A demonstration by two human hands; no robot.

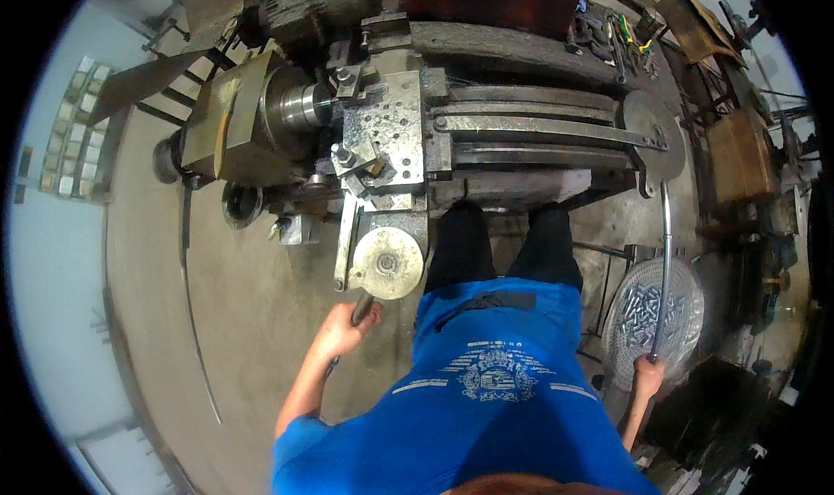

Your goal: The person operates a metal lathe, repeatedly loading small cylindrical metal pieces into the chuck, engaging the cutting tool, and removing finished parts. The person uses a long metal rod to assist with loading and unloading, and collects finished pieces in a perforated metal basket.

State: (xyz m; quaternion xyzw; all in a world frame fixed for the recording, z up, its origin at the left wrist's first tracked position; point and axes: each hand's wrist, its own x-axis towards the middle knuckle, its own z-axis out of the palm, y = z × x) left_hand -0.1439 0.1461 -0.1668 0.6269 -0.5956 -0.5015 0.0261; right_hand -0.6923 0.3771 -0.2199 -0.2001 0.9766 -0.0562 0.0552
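My left hand (346, 332) is closed around the dark handle (364, 307) of a pale round handwheel (387, 264). The wheel sits on the near end of a lathe's cross slide (400, 117). On the right, my right hand (648, 374) is wrapped around the lower end of a long metal lever (666, 273). That lever runs up to a round metal plate (645, 117) at the right end of the machine. Left of the slide is a shiny cylindrical spindle (302, 107); tool posts (346, 156) stand on the slide beside it.
Below the lever, a round mesh basket (619, 321) holds many small metal pieces (641, 317). Hand tools (630, 47) lie at the back right. A dark motor (304, 8) stands at the back left. A long thin rod (198, 338) lies across the floor at left.
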